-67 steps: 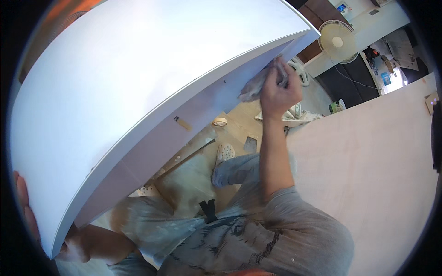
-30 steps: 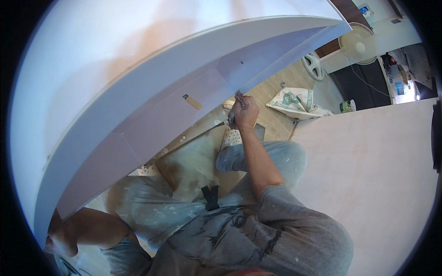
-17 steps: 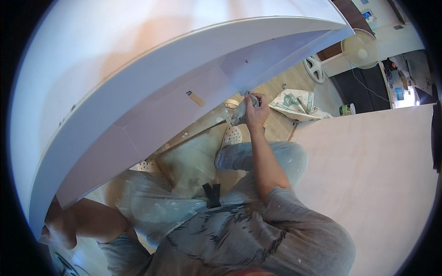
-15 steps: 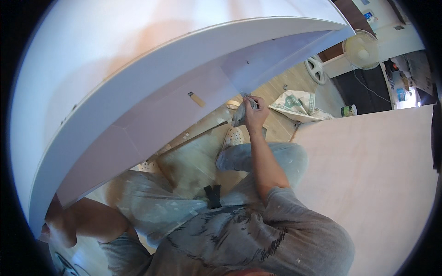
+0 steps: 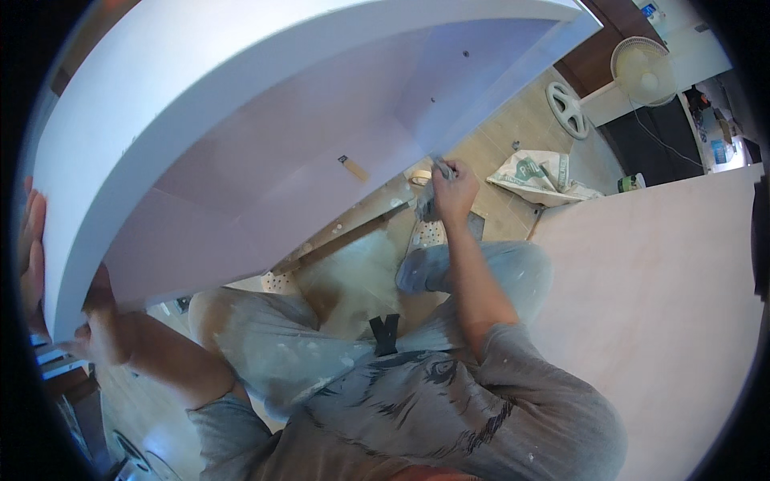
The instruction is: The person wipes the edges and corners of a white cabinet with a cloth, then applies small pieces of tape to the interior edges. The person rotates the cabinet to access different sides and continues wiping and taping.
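A large white box-shaped cabinet piece [image 5: 241, 88] is tilted across the view, its lilac-looking inner side facing me. My left hand [image 5: 111, 333] wraps the rim at its lower left corner; fingers show along the outer face, and part of the hand is hidden behind the rim. My right hand [image 5: 457, 192] is closed around a crumpled grey cloth [image 5: 429, 202] at the cabinet's lower right edge. Inside the cabinet, a small metal fitting with a tan strip [image 5: 353, 167] sits on the panel.
A roll of tape [image 5: 419, 177] and a white-and-green sack [image 5: 529, 175] lie on the floor beyond my right hand. At the right stands a broad pale panel [image 5: 650, 280]. Farther back are a fan [image 5: 644, 72] and a white spoked base [image 5: 567, 110].
The cabinet's left corner is higher in the picture, with my left hand on it, and fingers now show on its outer face. My right hand still holds the cloth. The view has shifted slightly.
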The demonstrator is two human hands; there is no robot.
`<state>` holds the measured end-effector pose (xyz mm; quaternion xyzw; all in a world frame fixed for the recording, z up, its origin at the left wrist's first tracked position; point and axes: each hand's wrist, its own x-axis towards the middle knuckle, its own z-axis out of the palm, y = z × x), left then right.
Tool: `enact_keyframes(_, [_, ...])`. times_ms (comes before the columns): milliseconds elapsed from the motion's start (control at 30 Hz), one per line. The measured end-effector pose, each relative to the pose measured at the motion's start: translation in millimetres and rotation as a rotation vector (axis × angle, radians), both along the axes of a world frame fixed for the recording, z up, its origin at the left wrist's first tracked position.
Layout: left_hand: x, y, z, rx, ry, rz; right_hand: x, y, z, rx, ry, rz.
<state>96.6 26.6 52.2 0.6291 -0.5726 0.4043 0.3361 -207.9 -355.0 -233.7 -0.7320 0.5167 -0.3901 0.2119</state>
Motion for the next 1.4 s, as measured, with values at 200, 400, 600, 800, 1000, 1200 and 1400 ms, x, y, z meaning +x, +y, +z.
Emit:
enact_keyframes(200, [-8.5, -0.6, 6.8, -0.03, 0.038, -0.027, 61.3, 8.2, 52.1, -0.118, 0.052, 0.488])
enact_keyframes(400, [-16.6, -12.1, -2.7, -0.098, 0.179, -0.156, 85.4, 22.3, 8.3, -0.23, 0.386, 0.406])
enact_keyframes(600, [-53.3, 17.6, -40.6, -0.449, 0.512, -0.45, 50.3, -24.9, 94.2, 0.042, 0.193, 0.851])
enact_keyframes(800, [-47.0, 161.9, -143.4, 0.188, 1.121, 0.546, -73.6, -54.3, 192.0, 0.232, -0.024, 0.904])
enact_keyframes(1000, [-52.5, 198.1, -205.7, 0.206, 1.866, 0.4, -228.0, -117.3, -4.7, 0.147, 0.168, -0.035])
enact_keyframes(1200, [-54.7, 205.5, -196.0, 0.226, 1.534, 0.527, -281.1, -27.3, -180.1, 0.631, 0.246, -0.078])
enact_keyframes(1400, [-55.3, 225.7, -197.8, 0.236, 0.991, 0.844, -272.2, -16.5, -255.3, 0.949, 0.559, 0.133])
